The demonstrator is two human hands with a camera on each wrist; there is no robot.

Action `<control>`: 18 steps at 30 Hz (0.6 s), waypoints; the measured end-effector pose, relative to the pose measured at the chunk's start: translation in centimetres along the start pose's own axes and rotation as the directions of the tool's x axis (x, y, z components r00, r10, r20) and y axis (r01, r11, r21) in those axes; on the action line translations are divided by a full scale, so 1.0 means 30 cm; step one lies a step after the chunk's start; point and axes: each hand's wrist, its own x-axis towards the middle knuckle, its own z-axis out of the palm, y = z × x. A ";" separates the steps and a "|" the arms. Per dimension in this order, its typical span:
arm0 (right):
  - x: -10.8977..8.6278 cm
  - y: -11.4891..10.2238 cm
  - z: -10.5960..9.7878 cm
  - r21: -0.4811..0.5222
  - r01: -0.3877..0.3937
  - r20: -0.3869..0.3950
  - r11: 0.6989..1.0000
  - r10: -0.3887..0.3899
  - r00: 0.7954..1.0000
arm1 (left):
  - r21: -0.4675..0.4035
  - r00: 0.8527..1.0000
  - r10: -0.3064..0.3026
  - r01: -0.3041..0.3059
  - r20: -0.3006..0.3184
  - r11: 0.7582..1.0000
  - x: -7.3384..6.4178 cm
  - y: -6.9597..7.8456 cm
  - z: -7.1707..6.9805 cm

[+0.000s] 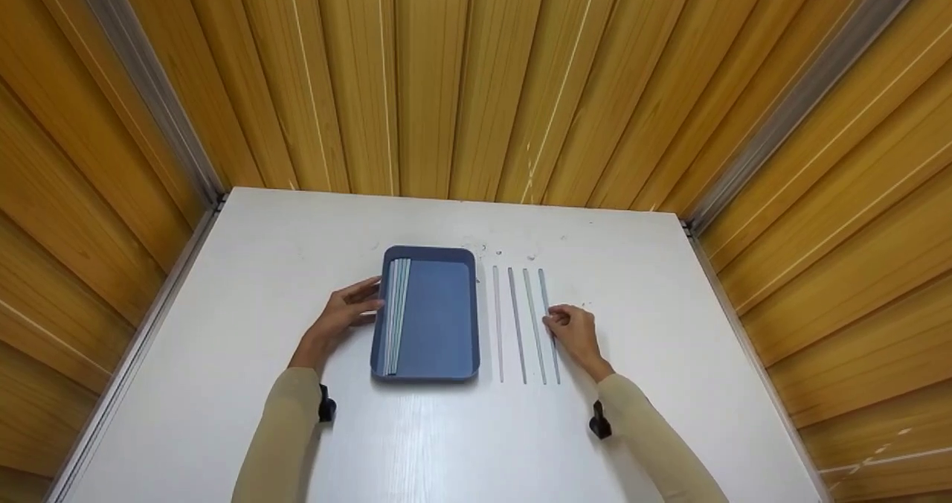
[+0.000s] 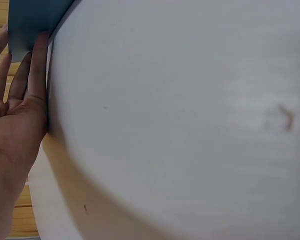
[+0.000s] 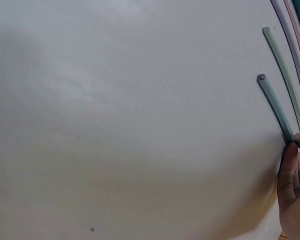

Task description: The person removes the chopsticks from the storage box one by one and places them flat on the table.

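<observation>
A blue rectangular tray [image 1: 439, 317] lies on the table, with several pale straws [image 1: 398, 317] lined up along its left wall. Fingers of my left hand [image 1: 341, 317] touch the outside of that wall; in the left wrist view, they extend against the tray [image 2: 37, 22]. To the tray's right, a pink straw [image 1: 498, 324], a purple straw [image 1: 518, 324] and a green straw [image 1: 534, 324] lie side by side. Outermost is a blue straw [image 1: 544, 287], pinched between thumb and fingers of my right hand [image 1: 576, 332]. The right wrist view shows the blue straw's [image 3: 275, 107] near end.
The white table [image 1: 439, 443] reaches back to a yellow wood-plank wall [image 1: 424, 79], with similar walls left and right. Small marks dot the tabletop behind the straws. A black device [image 1: 326, 405] sits at the left wrist, another device [image 1: 599, 421] at the right.
</observation>
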 end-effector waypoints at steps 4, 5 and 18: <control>0.000 -0.010 -0.004 0.014 -0.002 -0.001 1.000 0.002 1.000 | -0.003 1.000 0.002 -0.002 0.001 1.000 -0.004 0.003 -0.006; 0.001 -0.011 -0.008 0.023 0.000 -0.001 1.000 0.000 1.000 | -0.002 1.000 0.000 0.000 0.000 1.000 -0.005 0.005 -0.005; 0.087 -0.145 -0.008 0.006 0.125 0.022 0.992 -0.125 0.992 | 0.014 1.000 -0.021 0.021 -0.006 1.000 -0.001 0.002 -0.008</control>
